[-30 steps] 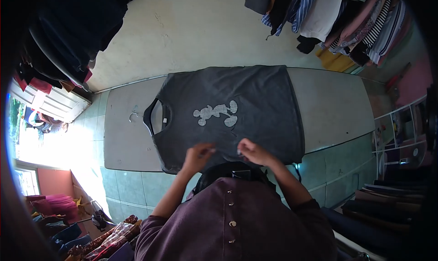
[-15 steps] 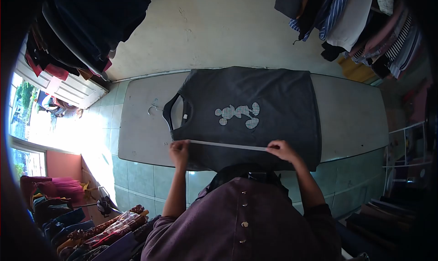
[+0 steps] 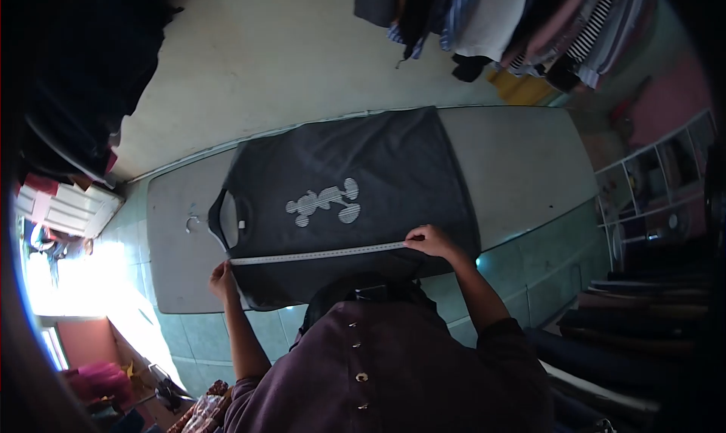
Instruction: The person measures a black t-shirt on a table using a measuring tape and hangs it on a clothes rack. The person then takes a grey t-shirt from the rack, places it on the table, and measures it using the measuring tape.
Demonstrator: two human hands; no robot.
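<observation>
A dark grey T-shirt point(image 3: 393, 176) with a checked mouse-shaped figure point(image 3: 325, 201) on its front lies flat, its neck toward the left. A black hanger point(image 3: 217, 220) sits in the neck opening, its metal hook point(image 3: 195, 220) on the bare board. Across the shirt's near part runs a white measuring tape point(image 3: 318, 254), stretched straight. My left hand point(image 3: 221, 280) pinches the tape's left end at the shoulder edge. Near the hem, my right hand point(image 3: 428, 242) grips the tape between thumb and fingers.
The shirt rests on a long grey table point(image 3: 522, 153) against a pale wall point(image 3: 249, 62). Clothes hang at upper right point(image 3: 491, 24) and upper left point(image 3: 83, 70). A white wire rack point(image 3: 631, 183) stands on the right, with folded clothes point(image 3: 628, 304) below it.
The view has turned toward the right, so the table appears tilted. The tape's marked face now shows, and my hands are farther apart along the shirt.
</observation>
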